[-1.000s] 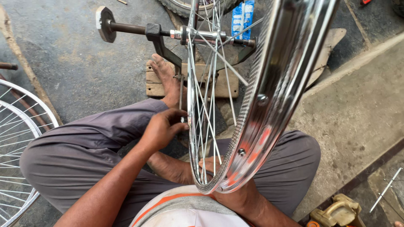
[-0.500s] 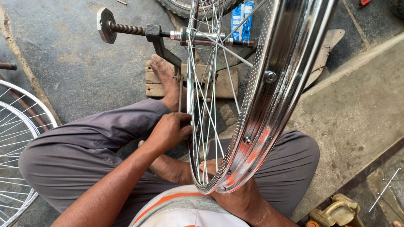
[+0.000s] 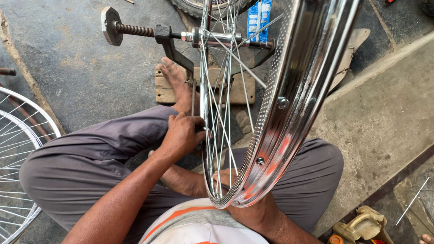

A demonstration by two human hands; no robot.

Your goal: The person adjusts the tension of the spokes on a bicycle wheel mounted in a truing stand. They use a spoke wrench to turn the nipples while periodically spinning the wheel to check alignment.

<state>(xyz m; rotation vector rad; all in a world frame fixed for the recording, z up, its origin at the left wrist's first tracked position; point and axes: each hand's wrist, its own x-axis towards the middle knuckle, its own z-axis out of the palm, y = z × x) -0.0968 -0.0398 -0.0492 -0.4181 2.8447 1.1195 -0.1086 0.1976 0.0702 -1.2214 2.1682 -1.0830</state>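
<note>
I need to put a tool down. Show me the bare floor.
Bare concrete lies right of the chrome rim, past the right knee, and upper left between the threaded stand bolt and the second wheel. Around the left hand and spokes it is crowded.

1. Far left edge of the frame there's a second spoked wheel [image 3: 16, 149] lying flat on the floor, only partly in shot.
2. Top middle, a blue packet [image 3: 259, 16] sits on the ground, partly hidden behind spokes.
3. Just left of it at the very top edge, a bit of a tyre [image 3: 190, 7] pokes in.
4. Bottom right corner has a yellowish plastic jug [image 3: 364, 226] with a handle.
5. Right of the jug, a loose thin spoke [image 3: 412, 201] lies on the floor.
6. The concrete floor [image 3: 384, 117] is grey and stained, with a raised slab on the right side.
</note>
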